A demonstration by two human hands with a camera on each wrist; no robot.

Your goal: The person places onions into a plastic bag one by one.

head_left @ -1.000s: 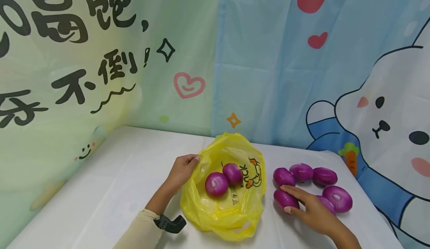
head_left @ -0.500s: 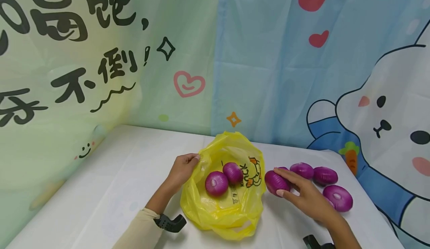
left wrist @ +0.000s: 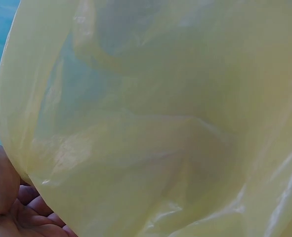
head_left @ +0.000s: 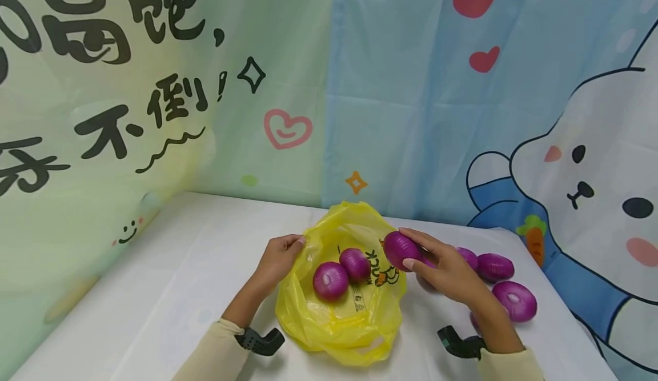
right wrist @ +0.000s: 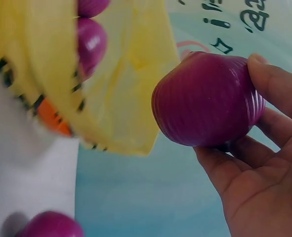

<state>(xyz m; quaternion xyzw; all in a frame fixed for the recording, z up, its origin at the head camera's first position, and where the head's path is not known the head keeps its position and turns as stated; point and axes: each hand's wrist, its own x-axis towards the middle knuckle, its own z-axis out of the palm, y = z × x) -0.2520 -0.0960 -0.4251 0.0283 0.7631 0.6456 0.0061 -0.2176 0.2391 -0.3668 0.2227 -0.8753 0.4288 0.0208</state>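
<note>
A yellow plastic bag (head_left: 341, 312) lies open on the white table (head_left: 169, 289), with two purple onions (head_left: 330, 281) inside it. My left hand (head_left: 280, 258) pinches the bag's left rim; the left wrist view is filled by the yellow bag (left wrist: 160, 123). My right hand (head_left: 437, 267) grips another purple onion (head_left: 400, 249) and holds it above the bag's right rim. In the right wrist view the held onion (right wrist: 207, 101) sits in my fingers (right wrist: 276, 89) beside the bag (right wrist: 121, 74).
More purple onions (head_left: 516, 301) lie on the table to the right of the bag, one (head_left: 494, 267) nearer the wall. Printed cloth backdrops (head_left: 411, 84) stand close behind and to the left. The table's right edge is near the onions.
My right hand took an onion from the pile on the right, lifted it and carried it left to the bag's rim. The left hand kept its hold on the bag.
</note>
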